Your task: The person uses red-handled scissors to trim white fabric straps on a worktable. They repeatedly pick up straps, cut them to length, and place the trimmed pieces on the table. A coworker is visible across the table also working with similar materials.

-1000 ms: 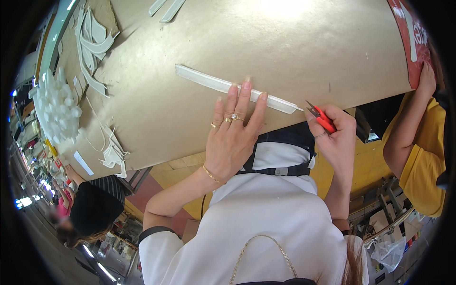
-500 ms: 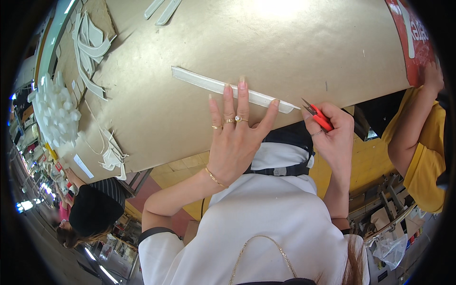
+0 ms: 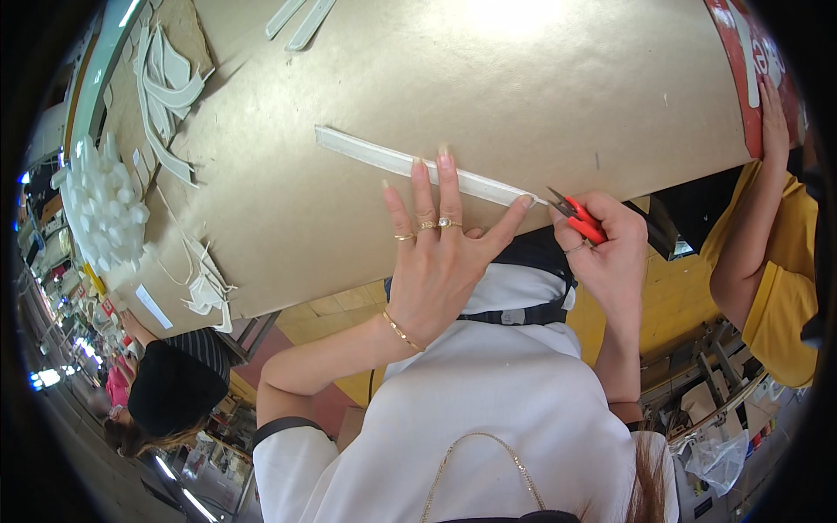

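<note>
At a broad tan worktop [image 3: 558,105], a worker in a white shirt [image 3: 488,392] has the left hand [image 3: 443,266] spread wide and the right hand [image 3: 615,240] curled closed around a small pair of snips. Under the left fingertips, aslant near the worktop's near edge, lies a long white strip [image 3: 370,153], slim and faintly bowed, its left end blunt, a lighter ridge running along its upper edge. The snips [image 3: 586,229] show bright red grips and short, dark, pointed blades angled toward the strip's right end, where a thin pale tail [image 3: 542,201] juts out beside the left index finger.

The worktop's far side runs out of the picture at the top, and a co-worker in yellow [image 3: 772,283], at right, is cut off by the dark lens rim. Two pale pieces [image 3: 311,24] at the upper edge are cropped short. The left thumb is mostly tucked from sight; the right hand's curled fingers cover part of the grips. Fingertips mask portions of the strip. The tail is too fine to make out fully, and whether it touches the blades cannot be told.
</note>
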